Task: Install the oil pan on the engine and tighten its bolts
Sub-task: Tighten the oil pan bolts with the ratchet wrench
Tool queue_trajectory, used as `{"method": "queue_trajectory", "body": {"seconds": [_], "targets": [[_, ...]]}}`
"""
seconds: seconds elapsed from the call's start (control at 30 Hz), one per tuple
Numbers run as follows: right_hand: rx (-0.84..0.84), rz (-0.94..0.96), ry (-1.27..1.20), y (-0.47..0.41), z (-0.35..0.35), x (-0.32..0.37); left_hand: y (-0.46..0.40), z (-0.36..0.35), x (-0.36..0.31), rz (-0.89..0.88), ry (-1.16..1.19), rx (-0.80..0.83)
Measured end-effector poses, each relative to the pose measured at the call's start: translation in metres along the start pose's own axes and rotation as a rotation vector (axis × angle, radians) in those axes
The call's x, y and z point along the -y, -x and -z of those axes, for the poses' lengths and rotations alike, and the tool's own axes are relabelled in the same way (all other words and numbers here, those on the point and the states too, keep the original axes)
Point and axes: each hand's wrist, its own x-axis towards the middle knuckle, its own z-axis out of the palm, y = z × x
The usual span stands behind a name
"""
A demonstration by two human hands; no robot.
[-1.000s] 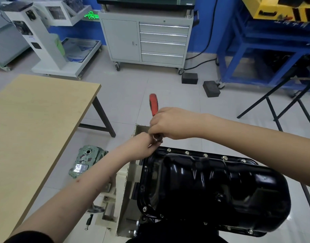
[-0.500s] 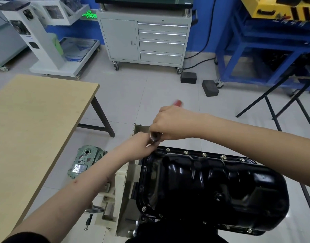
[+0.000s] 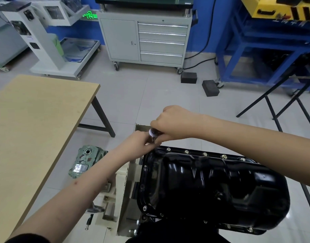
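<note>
The glossy black oil pan [image 3: 212, 186] sits upside down on the engine, with several bolts [image 3: 186, 152] along its far flange. At the pan's far left corner my right hand [image 3: 175, 123] grips a ratchet wrench; only its shiny metal head [image 3: 152, 132] shows, and the red handle is hidden under the hand. My left hand [image 3: 142, 142] pinches the socket just below the ratchet head, over the corner bolt, which is hidden.
A cream engine stand [image 3: 122, 190] holds the engine. A wooden table [image 3: 27, 137] lies to the left, a green metal casting [image 3: 85, 163] on the floor beside it. A grey tool cabinet [image 3: 145, 37], two black blocks [image 3: 210, 88] and a blue frame [image 3: 256, 50] stand beyond.
My right hand has swung the ratchet handle round from pointing away to the right, so the red grip has vanished under the hand. My left hand stays at the socket.
</note>
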Motion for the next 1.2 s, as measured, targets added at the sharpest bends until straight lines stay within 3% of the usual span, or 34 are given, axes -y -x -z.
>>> {"method": "queue_trajectory", "body": {"seconds": [0.1,0.3,0.5,0.7,0.93,1.1,1.2], "targets": [[0.039,-0.077,-0.058,0.0005,-0.0020,0.0024,0.0029,-0.0019,-0.0011,0.004,-0.067,-0.021],[-0.017,0.135,0.028,-0.0049,-0.0030,-0.0020,0.0008,0.0024,-0.0004,0.005,-0.036,0.111],[0.026,-0.046,-0.031,-0.0045,-0.0049,0.0017,0.0047,0.0007,-0.0026,0.011,-0.107,0.009],[0.006,0.120,0.015,-0.0020,-0.0018,-0.0028,-0.0037,0.0015,-0.0038,-0.011,-0.049,0.114],[0.053,-0.063,-0.066,0.0009,-0.0064,-0.0006,0.0000,-0.0024,-0.0037,0.019,-0.125,0.014],[-0.020,0.105,0.013,-0.0007,-0.0065,0.0002,-0.0019,-0.0030,-0.0038,-0.012,-0.027,0.080],[-0.011,0.067,-0.003,-0.0022,-0.0051,-0.0003,-0.0009,-0.0002,-0.0003,-0.014,-0.016,0.097]]}}
